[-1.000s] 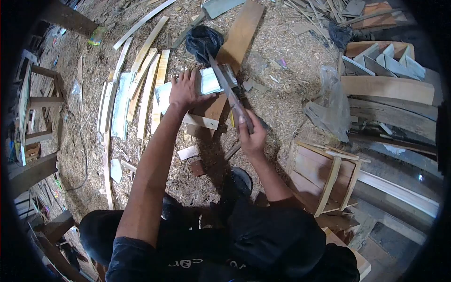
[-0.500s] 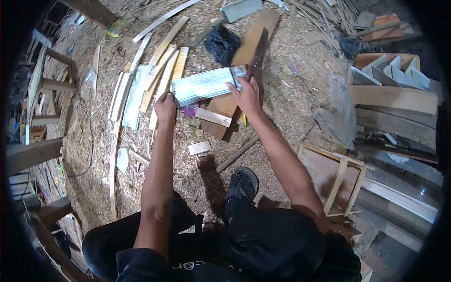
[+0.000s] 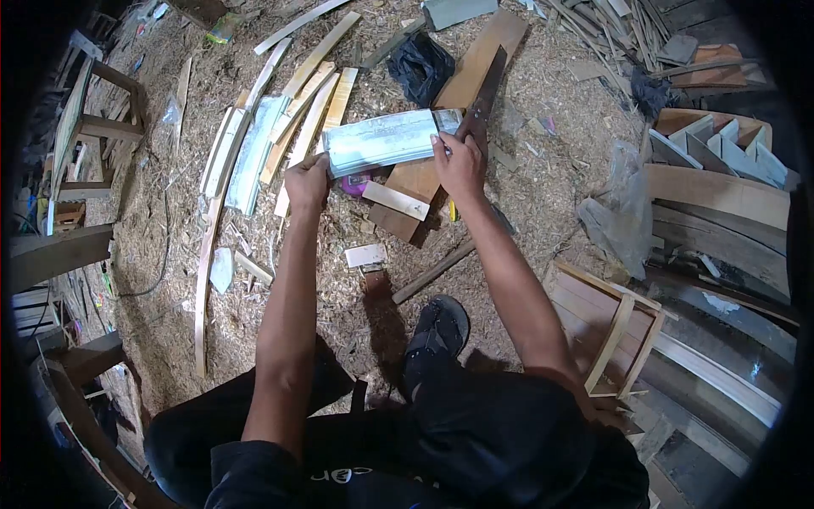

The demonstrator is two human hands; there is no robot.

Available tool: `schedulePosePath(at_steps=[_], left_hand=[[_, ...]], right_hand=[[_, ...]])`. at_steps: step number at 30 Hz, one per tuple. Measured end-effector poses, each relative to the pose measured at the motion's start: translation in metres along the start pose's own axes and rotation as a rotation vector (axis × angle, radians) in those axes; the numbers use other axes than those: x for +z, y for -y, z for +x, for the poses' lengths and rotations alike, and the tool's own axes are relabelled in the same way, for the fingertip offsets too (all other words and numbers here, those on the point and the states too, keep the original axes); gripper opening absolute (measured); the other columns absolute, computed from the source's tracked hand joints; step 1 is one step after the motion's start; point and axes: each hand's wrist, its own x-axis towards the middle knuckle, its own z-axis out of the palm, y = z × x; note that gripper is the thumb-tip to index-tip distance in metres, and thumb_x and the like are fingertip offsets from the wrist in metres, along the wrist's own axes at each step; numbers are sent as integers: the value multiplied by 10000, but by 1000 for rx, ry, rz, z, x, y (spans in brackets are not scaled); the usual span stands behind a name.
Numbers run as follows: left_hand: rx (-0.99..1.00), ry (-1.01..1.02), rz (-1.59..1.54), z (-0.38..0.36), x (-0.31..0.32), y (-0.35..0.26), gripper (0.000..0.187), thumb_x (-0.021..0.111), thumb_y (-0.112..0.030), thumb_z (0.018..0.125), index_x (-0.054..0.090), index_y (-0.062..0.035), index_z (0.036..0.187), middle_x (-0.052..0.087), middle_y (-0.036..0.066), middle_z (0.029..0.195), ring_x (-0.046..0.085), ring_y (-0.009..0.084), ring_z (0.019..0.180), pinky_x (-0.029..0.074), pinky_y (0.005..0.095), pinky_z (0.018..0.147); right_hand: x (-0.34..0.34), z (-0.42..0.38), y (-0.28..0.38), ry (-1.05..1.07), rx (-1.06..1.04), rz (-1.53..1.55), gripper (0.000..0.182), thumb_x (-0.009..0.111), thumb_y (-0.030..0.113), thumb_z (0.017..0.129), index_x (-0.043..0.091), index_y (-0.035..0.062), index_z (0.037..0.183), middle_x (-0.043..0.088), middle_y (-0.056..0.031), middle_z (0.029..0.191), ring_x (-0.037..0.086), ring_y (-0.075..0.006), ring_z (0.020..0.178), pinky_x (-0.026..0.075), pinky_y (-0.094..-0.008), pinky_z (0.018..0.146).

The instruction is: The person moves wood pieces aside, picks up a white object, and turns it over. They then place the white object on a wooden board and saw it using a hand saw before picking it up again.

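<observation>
Grips: 2, left grip (image 3: 307, 182) and right grip (image 3: 462, 167). Pale board (image 3: 381, 140) between them: 1. Dark saw (image 3: 491, 83) by right grip: 1. Black plastic bags (image 3: 421, 69): 2. Big clear plastic bag (image 3: 617, 208): 1. Purple item (image 3: 354, 184): 1. Sandalled foot (image 3: 437, 335): 1. Wood strips (image 3: 322, 53), left: several, overlapped, exact count unclear.

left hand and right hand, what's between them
The head view shows a whitish board between the left hand and right hand, with a purple item and brown board past its near edge.
</observation>
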Motion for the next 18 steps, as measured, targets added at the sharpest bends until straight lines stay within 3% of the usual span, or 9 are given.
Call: schedulePosePath(at_steps=[4, 6, 7, 9, 10, 11, 12, 14, 18], left_hand=[[-62, 21, 38, -18, -2, -31, 237, 712, -153, 889, 755, 60, 984, 678, 54, 687, 558, 97, 532, 434, 261, 498], [-113, 77, 206, -12, -5, -36, 316, 731, -169, 859, 726, 49, 1087, 716, 128, 884, 665, 199, 731, 523, 309, 649], [-109, 82, 207, -9, 0, -34, 316, 731, -169, 859, 726, 49, 1087, 716, 128, 884, 665, 199, 731, 523, 309, 649], [746, -55, 799, 7, 21, -34, 517, 766, -196, 806, 642, 20, 1259, 652, 222, 1183, 643, 327, 1075, 521, 395, 913], [642, 185, 764, -4, 37, -61, 791, 802, -274, 761, 477, -29, 1438, 471, 263, 1425, 455, 380, 1339, 354, 484, 1133], [793, 258, 986, -17, 53, -77, 918, 808, -346, 774, 353, -61, 1518, 429, 230, 1482, 424, 364, 1370, 270, 564, 1162], [927, 325, 1157, -20, 65, -75, 1068, 806, -522, 750, 262, -81, 1557, 407, 189, 1503, 370, 357, 1407, 209, 623, 1161], [1073, 362, 1212, -3, 84, -52, 1185, 760, -700, 697, 237, -89, 1567, 435, 170, 1482, 396, 349, 1392, 240, 618, 1141], [806, 503, 1361, -3, 96, -60, 1264, 695, -818, 643, 233, -92, 1570, 456, 167, 1457, 418, 332, 1376, 274, 586, 1124]], right_hand=[[-5, -1, 4, -10, -11, -22, 344, 644, 320, 947, 737, 9, 1062, 642, -295, 964, 637, -443, 907, 514, -484, 791], [-5, 0, 4, -17, -4, 11, 339, 647, 327, 944, 740, 15, 1041, 653, -276, 934, 640, -436, 896, 516, -487, 780], [-4, -1, 4, -23, -2, 11, 339, 647, 327, 944, 740, 15, 1041, 653, -276, 934, 640, -436, 896, 516, -487, 780], [-3, 6, 5, -49, -7, -1, 340, 650, 339, 940, 741, 19, 1010, 662, -258, 903, 643, -431, 879, 516, -494, 764], [-2, 7, 5, -54, -1, -6, 340, 650, 339, 940, 741, 19, 1010, 662, -258, 903, 643, -431, 879, 516, -494, 764], [-1, 6, 3, -67, -6, 6, 333, 667, 343, 928, 745, 30, 1010, 663, -261, 911, 646, -434, 881, 518, -491, 769], [-1, 6, 2, -77, -12, 19, 327, 683, 346, 916, 749, 40, 1010, 664, -264, 918, 648, -437, 883, 521, -489, 774], [-1, 7, 1, -59, -19, 7, 328, 679, 349, 920, 746, 43, 1019, 664, -263, 924, 647, -440, 885, 522, -492, 779], [0, 7, -1, -57, -15, 42, 342, 652, 365, 938, 737, 52, 1048, 660, -255, 958, 639, -430, 927, 512, -500, 794]])
